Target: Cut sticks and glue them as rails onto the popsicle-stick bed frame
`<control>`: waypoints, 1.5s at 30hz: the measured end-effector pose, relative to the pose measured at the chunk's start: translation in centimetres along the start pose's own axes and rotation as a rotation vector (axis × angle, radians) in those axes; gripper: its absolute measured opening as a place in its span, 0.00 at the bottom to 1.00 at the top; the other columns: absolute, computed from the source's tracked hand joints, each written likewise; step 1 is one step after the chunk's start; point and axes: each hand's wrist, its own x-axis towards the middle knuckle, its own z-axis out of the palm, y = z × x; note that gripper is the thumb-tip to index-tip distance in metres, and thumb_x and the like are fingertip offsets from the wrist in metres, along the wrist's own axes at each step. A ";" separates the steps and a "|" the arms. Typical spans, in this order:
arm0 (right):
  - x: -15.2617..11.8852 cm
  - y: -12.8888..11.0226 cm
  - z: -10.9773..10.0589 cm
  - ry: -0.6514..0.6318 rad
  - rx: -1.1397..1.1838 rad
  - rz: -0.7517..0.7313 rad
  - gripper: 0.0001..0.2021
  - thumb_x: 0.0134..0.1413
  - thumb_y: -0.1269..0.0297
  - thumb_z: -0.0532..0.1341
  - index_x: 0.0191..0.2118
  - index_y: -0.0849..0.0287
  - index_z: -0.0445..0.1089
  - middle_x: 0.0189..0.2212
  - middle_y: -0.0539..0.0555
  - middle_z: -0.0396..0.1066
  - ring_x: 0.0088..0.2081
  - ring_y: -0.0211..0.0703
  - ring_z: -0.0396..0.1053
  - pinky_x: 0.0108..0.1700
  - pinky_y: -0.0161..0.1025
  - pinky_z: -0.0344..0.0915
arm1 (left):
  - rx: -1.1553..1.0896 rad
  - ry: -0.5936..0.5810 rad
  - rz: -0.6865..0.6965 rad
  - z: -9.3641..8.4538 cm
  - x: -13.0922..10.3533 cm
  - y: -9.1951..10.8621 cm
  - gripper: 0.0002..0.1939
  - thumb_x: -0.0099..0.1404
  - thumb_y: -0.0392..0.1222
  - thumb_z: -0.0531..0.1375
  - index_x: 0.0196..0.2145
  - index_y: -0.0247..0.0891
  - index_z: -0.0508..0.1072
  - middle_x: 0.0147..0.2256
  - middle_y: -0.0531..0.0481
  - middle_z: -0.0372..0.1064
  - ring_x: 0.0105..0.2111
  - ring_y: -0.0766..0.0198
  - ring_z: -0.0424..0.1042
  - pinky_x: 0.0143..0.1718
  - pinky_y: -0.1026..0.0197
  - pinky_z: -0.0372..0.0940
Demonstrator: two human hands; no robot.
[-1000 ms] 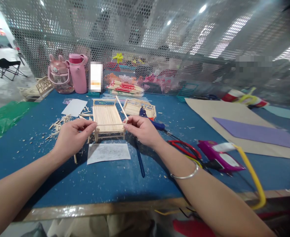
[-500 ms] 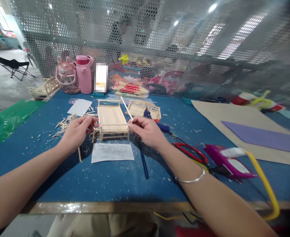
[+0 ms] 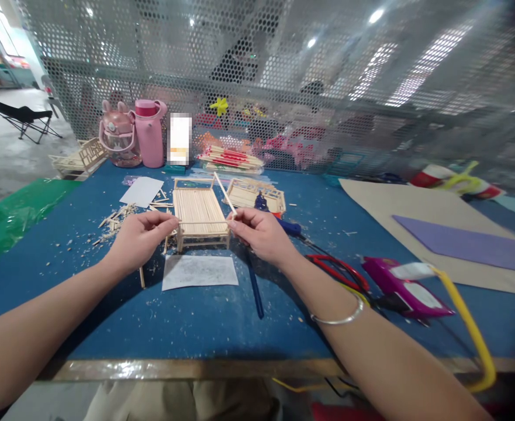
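Note:
A small bed-shaped frame of wooden sticks (image 3: 200,204) stands on the blue table in front of me. Across its near end runs a thin horizontal stick (image 3: 203,222). My left hand (image 3: 141,237) pinches at the left end of this stick, by the near left corner. At the near right corner, my right hand (image 3: 259,234) has its fingertips closed at the other end, where a slanting stick (image 3: 225,193) comes down from the far right post. Its exact grip is partly hidden. Below the frame lies a white paper piece (image 3: 200,272).
Cut stick bits (image 3: 117,219) litter the left. Behind my right hand are a second stick model (image 3: 252,196) and a blue-handled tool (image 3: 290,227). A magenta device (image 3: 406,286) with cables sits right, near cardboard (image 3: 380,216). Pink bottles (image 3: 149,134) stand before the perforated metal screen (image 3: 283,70).
My left hand has moved slightly right, bringing its fingertips together at the left end of the horizontal stick. My right hand and the frame have stayed almost still.

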 end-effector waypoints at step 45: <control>-3.4 -4.7 0.4 -0.409 -0.821 -0.367 0.15 0.58 0.63 0.48 0.25 0.60 0.64 0.19 0.50 0.64 0.21 0.35 0.56 0.26 0.35 0.49 | 0.365 -0.018 0.700 1.8 -3.7 1.1 0.13 0.64 0.38 0.54 0.47 0.38 0.69 0.36 0.47 0.72 0.34 0.65 0.70 0.38 0.63 0.66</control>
